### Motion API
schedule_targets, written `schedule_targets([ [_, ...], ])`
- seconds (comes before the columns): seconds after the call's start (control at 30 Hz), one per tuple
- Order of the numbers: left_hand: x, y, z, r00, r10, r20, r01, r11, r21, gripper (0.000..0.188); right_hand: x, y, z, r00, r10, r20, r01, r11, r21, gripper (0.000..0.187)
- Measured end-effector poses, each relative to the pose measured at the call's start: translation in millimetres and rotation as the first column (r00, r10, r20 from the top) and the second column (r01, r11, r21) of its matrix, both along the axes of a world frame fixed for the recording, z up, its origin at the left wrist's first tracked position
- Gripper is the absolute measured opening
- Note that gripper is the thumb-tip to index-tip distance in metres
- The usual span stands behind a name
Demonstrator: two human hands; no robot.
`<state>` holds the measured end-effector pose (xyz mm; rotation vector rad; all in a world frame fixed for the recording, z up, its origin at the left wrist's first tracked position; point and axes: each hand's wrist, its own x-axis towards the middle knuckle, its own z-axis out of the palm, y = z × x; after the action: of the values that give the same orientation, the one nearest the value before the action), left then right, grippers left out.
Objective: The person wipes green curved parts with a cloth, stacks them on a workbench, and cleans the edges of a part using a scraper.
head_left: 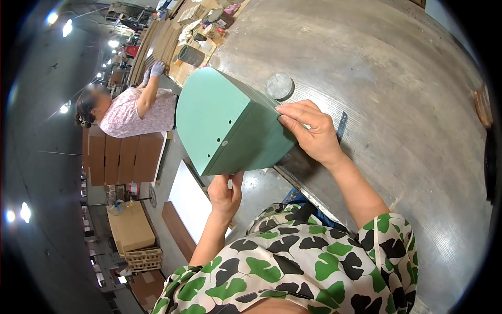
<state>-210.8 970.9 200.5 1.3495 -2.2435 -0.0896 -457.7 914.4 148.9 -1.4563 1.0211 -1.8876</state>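
Note:
Between my hands is a green painted wooden box-like piece (214,104) with one rounded face, held tilted over the table's edge. Several small holes run along a straight edge of that face, and one spot there looks pale and filled. My left hand (224,196) supports it from below, its fingertips partly hidden behind the piece. With thumb and fingers, my right hand (312,131) grips the piece's right edge above the table. Just beyond that hand a round grey tin (280,86) stands on the table.
A metal ruler (342,127) lies on the worn brown table (387,104). Cans and jars (191,55) crowd a wooden board at the far left. A co-worker (138,107) in gloves stands there. White panel (188,204) and cardboard boxes (129,226) are at left.

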Motion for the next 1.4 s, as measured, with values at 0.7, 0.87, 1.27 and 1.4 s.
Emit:
schedule_targets([
  [0.7, 5.9, -7.1, 9.8, 0.995, -0.083, 0.056, 0.077, 0.993, 0.088, 0.012, -0.7, 4.2, 13.5, 0.917, -0.265, -0.298, 0.210, 0.956, -0.205, 0.029],
  [0.87, 13.2, -7.1, 13.4, 0.995, -0.096, 0.025, 0.090, 0.980, 0.179, 0.008, -3.1, 2.4, 16.6, 0.931, -0.213, -0.298, 0.162, 0.969, -0.187, 0.027],
  [1.27, 17.0, -9.6, 20.0, 0.989, -0.145, 0.017, 0.140, 0.974, 0.177, 0.016, 1.5, 1.2, 10.6, 0.987, 0.005, -0.158, 0.000, 1.000, 0.029, 0.021],
  [1.4, 11.5, -14.3, 19.2, 0.988, -0.152, -0.042, 0.157, 0.970, 0.184, 0.014, -4.3, -1.3, 7.0, 0.993, 0.031, -0.110, -0.026, 0.999, 0.046, 0.020],
])
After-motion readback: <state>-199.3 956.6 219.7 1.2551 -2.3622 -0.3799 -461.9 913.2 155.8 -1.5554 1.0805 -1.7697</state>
